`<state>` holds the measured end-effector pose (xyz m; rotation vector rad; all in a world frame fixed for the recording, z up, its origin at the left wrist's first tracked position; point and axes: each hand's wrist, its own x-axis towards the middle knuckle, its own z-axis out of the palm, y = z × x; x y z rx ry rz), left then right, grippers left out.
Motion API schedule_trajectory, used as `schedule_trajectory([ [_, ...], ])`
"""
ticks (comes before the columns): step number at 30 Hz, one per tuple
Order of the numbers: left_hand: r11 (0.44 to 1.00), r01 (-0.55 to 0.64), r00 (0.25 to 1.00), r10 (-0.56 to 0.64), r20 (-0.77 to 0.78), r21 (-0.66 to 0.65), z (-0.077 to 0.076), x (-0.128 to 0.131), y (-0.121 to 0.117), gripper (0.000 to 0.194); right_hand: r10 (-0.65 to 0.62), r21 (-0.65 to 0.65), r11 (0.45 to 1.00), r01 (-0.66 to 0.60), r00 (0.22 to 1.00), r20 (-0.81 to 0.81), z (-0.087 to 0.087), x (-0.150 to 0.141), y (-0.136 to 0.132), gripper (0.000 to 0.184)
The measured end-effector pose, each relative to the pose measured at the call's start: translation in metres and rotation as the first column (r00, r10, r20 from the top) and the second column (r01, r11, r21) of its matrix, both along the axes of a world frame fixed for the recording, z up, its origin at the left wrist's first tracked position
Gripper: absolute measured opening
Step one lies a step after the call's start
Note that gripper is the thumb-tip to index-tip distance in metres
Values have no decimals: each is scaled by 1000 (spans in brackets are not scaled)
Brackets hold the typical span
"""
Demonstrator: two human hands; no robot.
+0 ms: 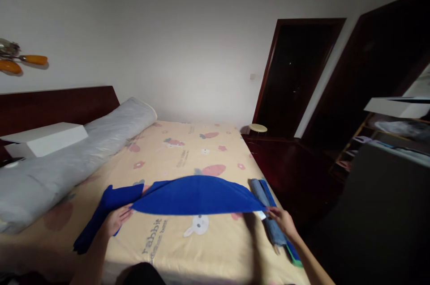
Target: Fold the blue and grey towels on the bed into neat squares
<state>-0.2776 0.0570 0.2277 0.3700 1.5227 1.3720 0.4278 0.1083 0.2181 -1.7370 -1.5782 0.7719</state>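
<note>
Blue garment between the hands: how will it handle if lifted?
The blue garment looks floppy: its far edge bows out in a loose curve while the near edge runs taut between the hands. Probably light, since fingertips alone grip its corners. Likely unbreakable soft fabric.

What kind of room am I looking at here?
Most likely a bedroom: there is a wide bed with a rabbit-and-carrot printed sheet, a dark headboard at its left end, and a long grey bolster-like roll lying beside the headboard.
</note>
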Motion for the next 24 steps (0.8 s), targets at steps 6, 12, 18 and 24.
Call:
schedule_trajectory([
  [6,975,-34,997,49,65,-220,-54,9,-31,39,32,-229,973,-23,999,34,-42,-12,-32,22],
  [12,958,-20,998,35,47,-285,-66,-1,-38,27,60,-388,921,-46,998,22,-60,-3,-43,24],
  [18,938,-7,1000,5,-4,-347,-66,-1,-43,14,90,-483,872,-83,996,-7,-72,3,-49,23],
  [24,939,23,999,-35,-29,-344,-69,-2,-51,14,101,-523,848,-85,995,3,-78,-1,-56,16],
])
